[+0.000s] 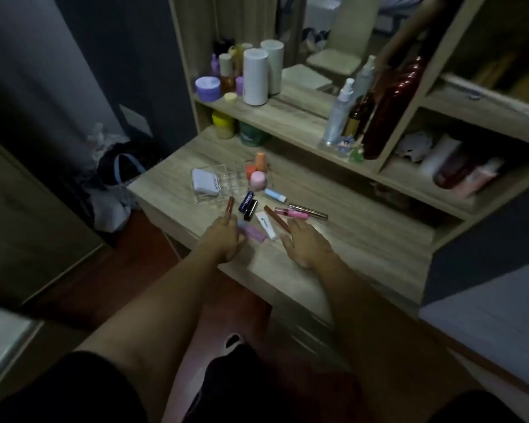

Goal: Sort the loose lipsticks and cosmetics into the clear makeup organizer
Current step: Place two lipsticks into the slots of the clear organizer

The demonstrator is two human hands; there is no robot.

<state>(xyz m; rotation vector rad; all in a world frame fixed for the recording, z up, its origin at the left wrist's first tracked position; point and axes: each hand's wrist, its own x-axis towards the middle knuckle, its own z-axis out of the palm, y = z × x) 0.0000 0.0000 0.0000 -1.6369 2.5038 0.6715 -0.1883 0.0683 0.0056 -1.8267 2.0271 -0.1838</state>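
The clear makeup organizer [223,181] stands on the wooden desk. It holds a white compact [204,181] at its left and an orange tube [260,161], a red cap and a pink jar [258,179] at its right. My left hand [225,238] is shut on a brown lip tube [229,207], which points up towards the organizer. My right hand [307,242] lies flat on the desk, fingers apart, holding nothing. Between and beyond the hands lie loose cosmetics: a lilac tube [252,232], a white tube [267,225], a brown liner [277,219], a navy lipstick [246,202], a pink gloss [290,212].
A pale blue stick [275,194] and a silver mascara [308,211] lie further right. The shelf [287,123] behind carries white cylinders [255,76], jars and spray bottles below a mirror. The desk's front edge [257,279] runs just under my wrists. A bag [116,184] sits on the floor at left.
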